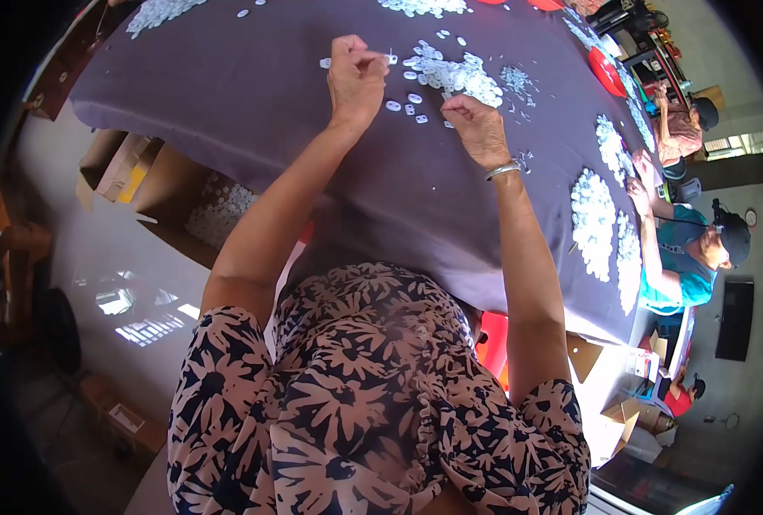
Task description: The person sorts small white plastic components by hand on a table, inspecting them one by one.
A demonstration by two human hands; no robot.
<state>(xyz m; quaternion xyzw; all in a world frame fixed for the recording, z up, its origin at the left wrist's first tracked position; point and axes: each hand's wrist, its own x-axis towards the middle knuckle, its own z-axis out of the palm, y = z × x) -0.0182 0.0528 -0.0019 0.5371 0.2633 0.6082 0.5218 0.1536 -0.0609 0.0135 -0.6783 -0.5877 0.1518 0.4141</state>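
Note:
Over the dark tablecloth, my left hand (357,86) is closed in a pinch, its fingertips on a small white oval plastic piece (392,60). To its right, my right hand (478,129), with a silvery bracelet at the wrist, is lowered to the cloth with thumb and fingers together. What those fingers hold, if anything, is too small to make out. Just beyond it spreads a heap of white oval pieces (463,75) with small holes. Several loose ovals (410,109) lie between my hands. A scatter of tiny clear-looking bits (517,81) sits right of the heap.
More white piles lie at the table's far edge (424,5) and right side (593,219). A red bowl (606,72) stands at the far right. Co-workers sit along the right, one in a teal shirt (686,257). An open cardboard box (171,193) of white pieces is below left.

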